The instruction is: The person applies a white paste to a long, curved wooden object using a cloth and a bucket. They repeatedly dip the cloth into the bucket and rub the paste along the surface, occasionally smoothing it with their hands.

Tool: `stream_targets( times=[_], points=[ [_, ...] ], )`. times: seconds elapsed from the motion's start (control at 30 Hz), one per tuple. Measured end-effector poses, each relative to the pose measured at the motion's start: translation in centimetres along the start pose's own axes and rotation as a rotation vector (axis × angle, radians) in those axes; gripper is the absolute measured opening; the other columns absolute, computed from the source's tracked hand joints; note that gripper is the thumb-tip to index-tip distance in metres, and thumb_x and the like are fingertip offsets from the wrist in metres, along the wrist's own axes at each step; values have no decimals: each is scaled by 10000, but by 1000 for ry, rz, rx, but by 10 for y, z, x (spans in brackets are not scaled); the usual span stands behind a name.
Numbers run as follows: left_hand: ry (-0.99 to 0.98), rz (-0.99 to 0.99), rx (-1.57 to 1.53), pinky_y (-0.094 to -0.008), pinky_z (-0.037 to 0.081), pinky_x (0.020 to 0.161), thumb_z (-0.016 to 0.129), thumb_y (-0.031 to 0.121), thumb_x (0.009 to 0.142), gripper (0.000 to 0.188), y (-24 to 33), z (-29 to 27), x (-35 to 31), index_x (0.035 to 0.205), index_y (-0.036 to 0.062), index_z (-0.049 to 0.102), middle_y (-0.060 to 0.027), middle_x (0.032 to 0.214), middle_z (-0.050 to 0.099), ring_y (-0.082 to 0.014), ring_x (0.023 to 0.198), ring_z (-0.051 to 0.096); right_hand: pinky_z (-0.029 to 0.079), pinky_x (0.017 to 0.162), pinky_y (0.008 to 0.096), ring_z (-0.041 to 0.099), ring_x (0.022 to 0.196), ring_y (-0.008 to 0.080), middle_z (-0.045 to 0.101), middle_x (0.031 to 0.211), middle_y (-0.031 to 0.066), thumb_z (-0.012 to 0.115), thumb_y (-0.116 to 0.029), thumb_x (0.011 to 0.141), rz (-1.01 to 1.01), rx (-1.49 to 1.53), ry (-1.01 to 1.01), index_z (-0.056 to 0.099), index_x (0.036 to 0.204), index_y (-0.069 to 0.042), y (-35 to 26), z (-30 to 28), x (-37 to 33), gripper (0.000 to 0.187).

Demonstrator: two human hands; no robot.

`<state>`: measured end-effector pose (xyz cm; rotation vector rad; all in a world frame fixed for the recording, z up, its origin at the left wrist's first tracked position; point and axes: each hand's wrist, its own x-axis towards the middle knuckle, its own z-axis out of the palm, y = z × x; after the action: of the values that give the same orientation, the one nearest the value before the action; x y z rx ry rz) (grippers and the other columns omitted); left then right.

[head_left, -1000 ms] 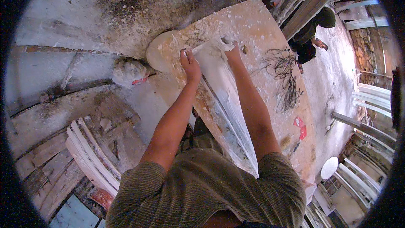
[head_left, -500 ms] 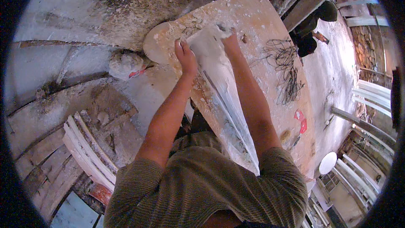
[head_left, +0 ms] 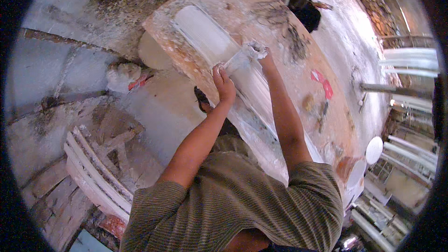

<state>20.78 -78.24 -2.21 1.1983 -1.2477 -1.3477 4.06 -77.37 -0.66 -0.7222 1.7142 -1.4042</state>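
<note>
A long white plaster strip lies lengthwise on the board-topped table, its far part smooth and flat. Across it sits a flat, plaster-smeared scraper, with a lump of wet plaster at its right end. My left hand is closed on the scraper's left end, at the strip's left edge. My right hand grips the other end; its fingers are partly hidden by the plaster. Nearer to me, the strip looks rougher and runs under my right forearm.
Plaster scraps dot the worktable. Tangled dark fibres or wire and a red piece lie to the right. A whitish bag rests on the floor at left, near curved white mouldings. Another person is at the far right.
Both hands have drawn the scraper toward me along the strip. The smooth far part now shows beyond them. My view has also shifted, so the table appears farther up.
</note>
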Motion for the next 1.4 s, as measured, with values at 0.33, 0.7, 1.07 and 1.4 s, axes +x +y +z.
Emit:
stream_targets(
  times=[0.33,0.7,1.07,1.4],
  points=[
    [-72,-43,-77,-376,366,929,328,235,986,325,-15,53,-252,1129,-31,447,-179,1067,502,-277,1007,488,457,790,303,581,855,160,656,965,53,637,-186,807,-76,-133,19,645,1042,-25,52,-163,-208,285],
    [-3,36,-99,-373,385,894,333,150,969,267,-40,113,-487,1096,-49,458,-198,1021,513,-288,962,501,459,736,272,573,851,129,650,951,37,651,-188,814,-59,43,-8,651,1017,-15,91,-303,-394,267],
    [6,-61,-65,-354,361,929,339,161,972,264,-50,177,-773,1082,-42,467,-165,1055,514,-249,995,486,454,661,257,561,779,114,635,909,20,640,-191,819,-43,-107,124,631,1065,-36,174,-481,-611,291],
    [-16,-57,-91,-392,357,929,344,160,974,295,-74,234,-1001,1134,-68,442,-230,1097,497,-317,1031,481,449,666,252,558,757,110,638,886,26,648,-227,828,-189,-85,199,638,1060,-30,217,-611,-796,305]
  ],
)
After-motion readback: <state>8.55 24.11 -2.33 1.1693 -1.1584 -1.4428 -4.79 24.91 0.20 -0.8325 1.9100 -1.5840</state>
